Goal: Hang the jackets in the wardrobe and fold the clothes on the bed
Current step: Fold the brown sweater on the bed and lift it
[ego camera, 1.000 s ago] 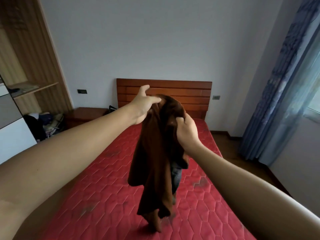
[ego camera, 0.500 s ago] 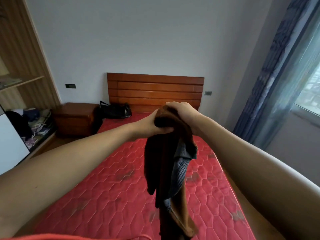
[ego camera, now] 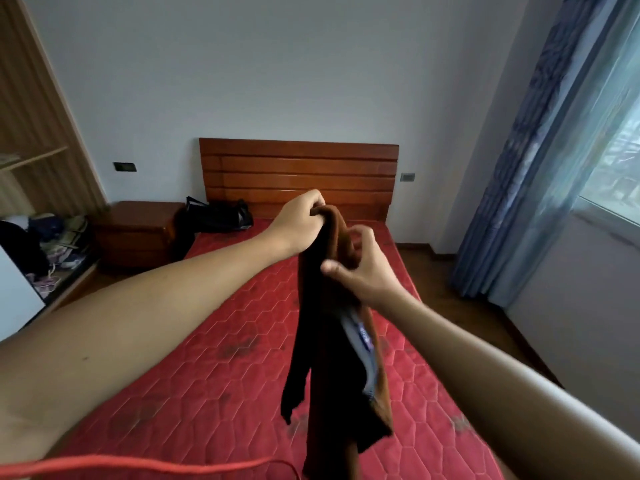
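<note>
A dark brown garment (ego camera: pixel 325 344) with a grey inner waistband hangs in the air above the red quilted mattress (ego camera: pixel 214 368). My left hand (ego camera: pixel 302 221) grips its top edge, fingers curled over the fabric. Just below and to the right, my right hand (ego camera: pixel 360 268) holds a fold of the same garment, thumb out to the left. The cloth's lower end drops out of view at the bottom. The wardrobe (ego camera: pixel 34 133) with wooden shelves stands at the far left.
A wooden headboard (ego camera: pixel 298 174) stands against the wall, with a black bag (ego camera: pixel 218 216) and a brown nightstand (ego camera: pixel 138 230) to its left. Loose clothes (ego camera: pixel 52 244) lie in the wardrobe's bottom. Blue curtains (ego camera: pixel 540 168) hang at right. A red cord (ego camera: pixel 138 464) crosses the bottom.
My left hand rose to the garment's top while my right hand slid down below it. The garment now hangs straighter and longer, and the view shifted slightly.
</note>
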A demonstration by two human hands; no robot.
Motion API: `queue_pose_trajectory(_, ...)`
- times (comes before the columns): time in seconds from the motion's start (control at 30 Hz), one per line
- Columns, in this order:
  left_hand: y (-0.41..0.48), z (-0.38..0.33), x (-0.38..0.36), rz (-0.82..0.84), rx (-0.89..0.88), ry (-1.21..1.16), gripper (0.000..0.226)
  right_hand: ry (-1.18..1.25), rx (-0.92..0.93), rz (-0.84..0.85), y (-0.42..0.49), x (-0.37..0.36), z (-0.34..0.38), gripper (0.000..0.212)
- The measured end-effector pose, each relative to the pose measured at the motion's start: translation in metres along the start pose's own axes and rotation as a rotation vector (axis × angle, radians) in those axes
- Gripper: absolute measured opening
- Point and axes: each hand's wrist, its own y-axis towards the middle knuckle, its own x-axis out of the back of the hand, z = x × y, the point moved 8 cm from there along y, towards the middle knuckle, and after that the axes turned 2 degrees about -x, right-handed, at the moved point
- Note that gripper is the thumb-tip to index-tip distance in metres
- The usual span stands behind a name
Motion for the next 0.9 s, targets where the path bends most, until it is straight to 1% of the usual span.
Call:
queue_pose_trajectory(0.07, 0.0, -0.01, 0.0, -0.017, 0.002, -0.054, 0.016, -0.142, -0.046, -0.049, -0.016, -0.015, -0.036, 0.093)
queue_pose_trajectory(0.13, 0.001, -0.022, 0.006, -0.062, -0.015, -0.095, 0.024, -0.172, -0.085, -0.086, -0.032, -0.032, -0.065, 0.095)
queue_pose_trajectory(0.2, 0.004, -0.034, 0.015, -0.122, -0.034, -0.149, 0.032, -0.175, -0.105, -0.073, -0.042, -0.051, -0.086, 0.1)
queue_pose_trajectory(0.23, 0.006, -0.039, 0.02, -0.155, -0.046, -0.165, 0.036, -0.203, -0.108, -0.052, -0.044, -0.062, -0.097, 0.1)
queue_pose_trajectory(0.27, 0.008, -0.045, 0.026, -0.184, -0.059, -0.164, 0.038, -0.23, -0.11, -0.023, -0.043, -0.071, -0.107, 0.093)
queue_pose_trajectory(0.3, 0.008, -0.052, 0.032, -0.208, -0.075, -0.154, 0.039, -0.237, -0.12, 0.008, -0.038, -0.079, -0.118, 0.08)
queue_pose_trajectory(0.4, 0.009, -0.069, 0.049, -0.261, -0.114, -0.104, 0.035, -0.086, -0.165, 0.063, -0.015, -0.084, -0.134, 0.019)
queue_pose_trajectory(0.43, 0.009, -0.072, 0.056, -0.285, -0.114, -0.079, 0.031, -0.034, -0.166, 0.083, -0.004, -0.083, -0.134, 0.008)
queue_pose_trajectory(0.47, 0.008, -0.073, 0.063, -0.304, -0.111, -0.043, 0.027, 0.002, -0.162, 0.108, 0.006, -0.08, -0.133, 0.008)
queue_pose_trajectory(0.53, 0.006, -0.067, 0.079, -0.309, -0.085, 0.078, 0.017, 0.011, -0.139, 0.152, 0.029, -0.069, -0.126, 0.015)
queue_pose_trajectory(0.6, 0.001, -0.048, 0.095, -0.289, 0.005, 0.233, 0.011, -0.042, -0.085, 0.197, 0.053, -0.059, -0.12, 0.022)
queue_pose_trajectory(0.63, -0.004, -0.035, 0.105, -0.297, 0.066, 0.309, 0.012, -0.071, -0.055, 0.226, 0.066, -0.054, -0.116, 0.025)
queue_pose_trajectory(0.7, -0.017, -0.016, 0.127, -0.365, 0.158, 0.423, 0.016, -0.107, 0.011, 0.276, 0.089, -0.045, -0.101, 0.031)
queue_pose_trajectory(0.8, -0.041, -0.002, 0.156, -0.506, 0.245, 0.482, 0.019, -0.083, 0.062, 0.31, 0.114, -0.032, -0.08, 0.045)
queue_pose_trajectory(0.83, -0.048, 0.001, 0.163, -0.551, 0.257, 0.48, 0.021, -0.038, 0.048, 0.312, 0.12, -0.027, -0.075, 0.048)
queue_pose_trajectory(0.9, -0.06, 0.003, 0.169, -0.618, 0.273, 0.462, 0.022, 0.143, -0.017, 0.324, 0.128, -0.017, -0.068, 0.049)
